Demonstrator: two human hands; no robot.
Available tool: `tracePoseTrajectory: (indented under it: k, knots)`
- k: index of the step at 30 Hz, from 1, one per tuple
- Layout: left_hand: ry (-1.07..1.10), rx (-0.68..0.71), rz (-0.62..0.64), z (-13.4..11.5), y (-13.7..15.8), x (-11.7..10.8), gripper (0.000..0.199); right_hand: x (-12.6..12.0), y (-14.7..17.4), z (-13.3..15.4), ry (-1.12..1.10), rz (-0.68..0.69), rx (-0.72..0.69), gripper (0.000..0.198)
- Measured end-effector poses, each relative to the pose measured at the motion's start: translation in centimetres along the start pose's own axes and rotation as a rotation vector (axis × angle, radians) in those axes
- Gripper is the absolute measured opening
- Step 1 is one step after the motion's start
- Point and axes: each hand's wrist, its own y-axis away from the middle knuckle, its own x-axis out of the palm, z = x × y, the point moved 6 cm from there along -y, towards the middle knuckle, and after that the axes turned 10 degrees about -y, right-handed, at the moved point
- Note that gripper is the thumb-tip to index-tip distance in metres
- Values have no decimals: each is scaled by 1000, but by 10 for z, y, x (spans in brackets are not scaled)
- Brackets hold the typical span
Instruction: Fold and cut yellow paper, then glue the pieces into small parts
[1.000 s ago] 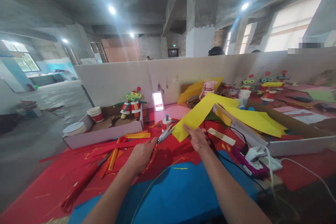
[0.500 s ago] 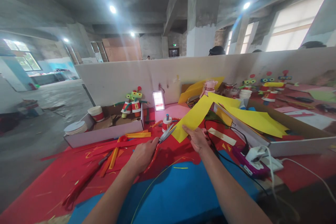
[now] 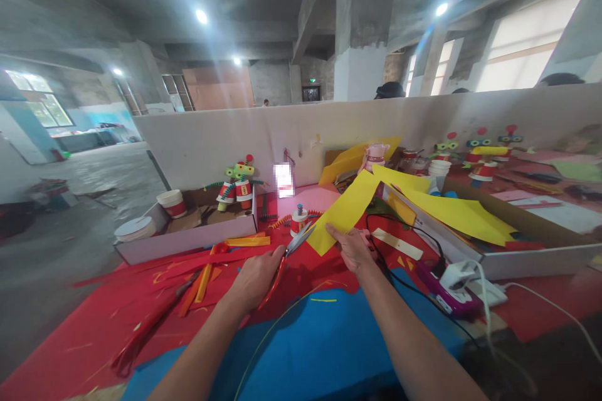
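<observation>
My left hand (image 3: 256, 276) grips red-handled scissors (image 3: 288, 253), whose blades point up and right at the near edge of a yellow paper sheet (image 3: 345, 210). My right hand (image 3: 353, 249) pinches the lower edge of that sheet, which rises away from me toward the back of the table. Both hands hover over red paper (image 3: 117, 319), with a blue sheet (image 3: 324, 344) nearer me. A small red-and-white spool (image 3: 298, 220) stands just beyond the scissor tips.
A shallow cardboard box (image 3: 188, 235) at left holds paper cups and cup robots (image 3: 237, 185). Red and orange paper strips (image 3: 207, 263) lie beside it. A glue gun (image 3: 446, 285) with black cord sits at right, near a box of yellow sheets (image 3: 451, 210). A white partition (image 3: 263, 138) stands behind.
The yellow sheet and my right hand have shifted slightly left toward the scissors. The left hand and scissors have barely moved.
</observation>
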Motion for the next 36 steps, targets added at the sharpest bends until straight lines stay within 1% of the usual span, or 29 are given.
tracePoseTrajectory:
  k: [6, 13, 18, 26, 32, 36]
  knots:
    - [4, -7, 3, 1, -1, 2, 34, -1, 0, 0, 3, -14, -2, 39]
    - [-18, 6, 2, 0, 1, 0, 33, -2, -1, 2, -3, -28, -36, 44]
    - [-23, 16, -7, 0, 0, 0, 33, -3, -3, -1, 17, 9, -13, 42]
    - [-1, -6, 0, 0, 1, -1, 28, -4, -4, -2, 16, 24, -30, 52]
    - [-37, 0, 0, 0, -1, 2, 27, -4, -5, -2, 23, 27, -41, 48]
    - [-43, -1, 8, -1, -1, 0, 29, -5, -5, -2, 24, 7, -30, 42]
